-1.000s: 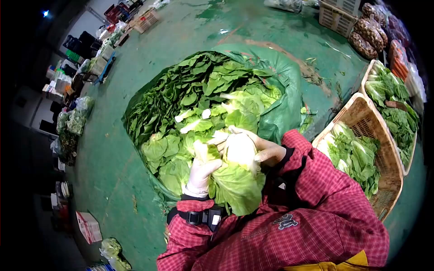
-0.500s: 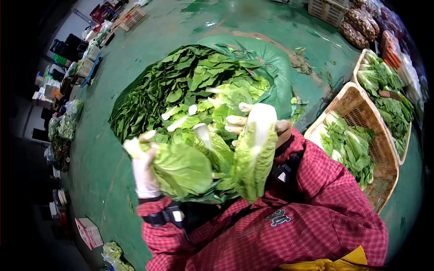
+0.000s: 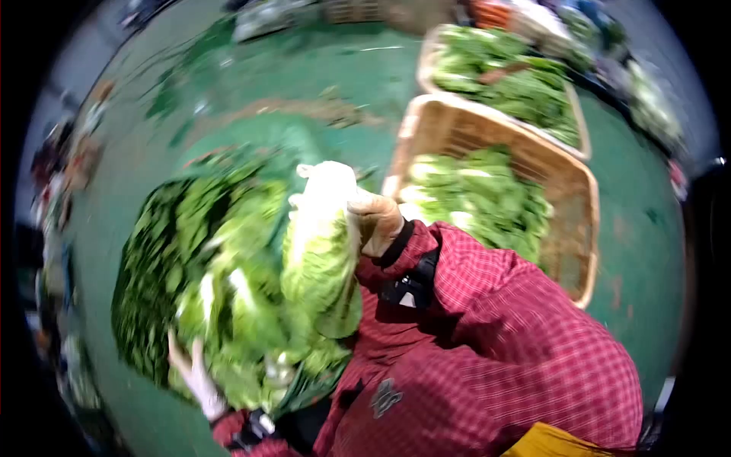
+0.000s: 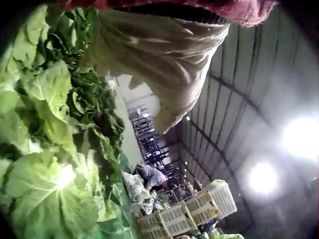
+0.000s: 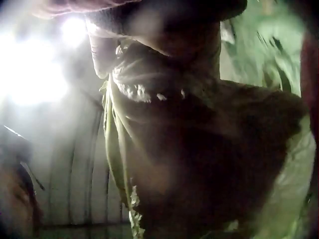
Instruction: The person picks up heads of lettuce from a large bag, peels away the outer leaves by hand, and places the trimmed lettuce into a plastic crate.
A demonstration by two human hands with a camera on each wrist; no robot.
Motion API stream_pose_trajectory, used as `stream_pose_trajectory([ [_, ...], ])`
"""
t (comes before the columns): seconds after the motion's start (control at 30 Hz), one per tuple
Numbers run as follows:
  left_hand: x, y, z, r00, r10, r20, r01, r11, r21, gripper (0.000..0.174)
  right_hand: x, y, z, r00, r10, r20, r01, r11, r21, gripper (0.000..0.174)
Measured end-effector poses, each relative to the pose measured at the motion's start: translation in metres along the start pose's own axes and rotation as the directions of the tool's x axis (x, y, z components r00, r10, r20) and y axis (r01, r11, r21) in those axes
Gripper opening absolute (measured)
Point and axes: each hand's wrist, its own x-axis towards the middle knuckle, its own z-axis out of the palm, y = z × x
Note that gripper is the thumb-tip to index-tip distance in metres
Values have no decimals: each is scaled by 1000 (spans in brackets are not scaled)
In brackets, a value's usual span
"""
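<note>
Upright in front of the chest is a head of Chinese cabbage [image 3: 324, 251], white base up and pale green leaves hanging down. My gloved right hand [image 3: 377, 221] grips it near the base. In the right wrist view, the cabbage [image 5: 199, 164] is a dark, shadowed mass below the glove. My gloved left hand [image 3: 196, 377] has its fingers spread at the near left edge of the leafy pile [image 3: 236, 305], with nothing held. The left wrist view shows this glove [image 4: 154, 59] beside loose green leaves [image 4: 50, 184]. The pile lies in a green sack [image 3: 297, 141] on the floor.
Right of the sack stands a plastic crate [image 3: 567, 202] partly filled with leafy heads [image 3: 480, 198]. Behind it is a second crate [image 3: 582, 137] of greens [image 3: 525, 91]. Bagged produce [image 3: 647, 99] lines the far right, with goods along the left edge.
My left hand has let go of the loose leaf it held and moved down to the pile's edge. My right hand still holds the cabbage; the view has swung right toward the crates.
</note>
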Motion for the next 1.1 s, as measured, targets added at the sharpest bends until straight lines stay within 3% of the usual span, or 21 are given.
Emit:
stream_pose_trajectory([
  [0.03,-1,-21,-4,998,-62,18,63,997,-54,64,-19,-29,2,996,-86,-32,78,980,-184,78],
  [0.07,0,-35,-3,995,-93,-20,94,995,38,59,-23,-52,-15,982,-186,6,183,956,-231,79],
  [0.13,-3,-43,8,996,-48,75,54,996,-73,55,-50,-83,2,966,-256,-46,220,898,-381,80],
  [0.27,-16,43,70,959,218,180,-177,959,-221,48,-69,-82,30,940,-312,-139,204,839,-505,102],
  [0.33,-30,79,94,920,338,199,-272,915,-299,46,-68,-78,34,960,-267,-84,197,859,-472,105],
  [0.4,-53,118,110,789,575,216,-546,818,-182,42,-67,-74,33,975,-223,-6,202,894,-400,101],
  [0.43,-65,136,115,729,639,245,-618,769,-167,42,-65,-72,31,975,-219,26,209,878,-430,102],
  [0.5,-84,165,120,560,774,295,-818,573,49,47,-61,-64,29,974,-207,92,226,843,-489,105],
  [0.53,-93,175,124,516,795,318,-852,516,91,52,-59,-59,30,973,-203,107,228,819,-526,105],
  [0.6,-101,186,138,496,816,297,-860,509,38,55,-57,-50,36,970,-199,138,242,762,-601,107],
  [0.77,-104,158,152,429,862,271,-903,411,122,26,-58,-28,43,935,-223,275,354,624,-697,103],
  [0.87,-109,148,143,519,832,198,-828,546,-125,23,-62,-26,44,874,-219,434,481,516,-708,103],
  [0.93,-115,142,136,690,714,117,-667,690,-280,16,-63,-31,41,884,-157,440,459,469,-754,105],
  [1.0,-106,130,119,780,626,3,-588,734,-339,15,-57,-34,43,837,-200,509,515,602,-611,107],
  [1.03,-92,111,97,886,454,-99,-453,795,-403,14,-59,-35,38,869,-212,448,468,647,-602,105],
  [1.1,-70,108,71,896,351,-271,-414,882,-225,12,-66,-41,31,935,-236,264,349,740,-575,99],
])
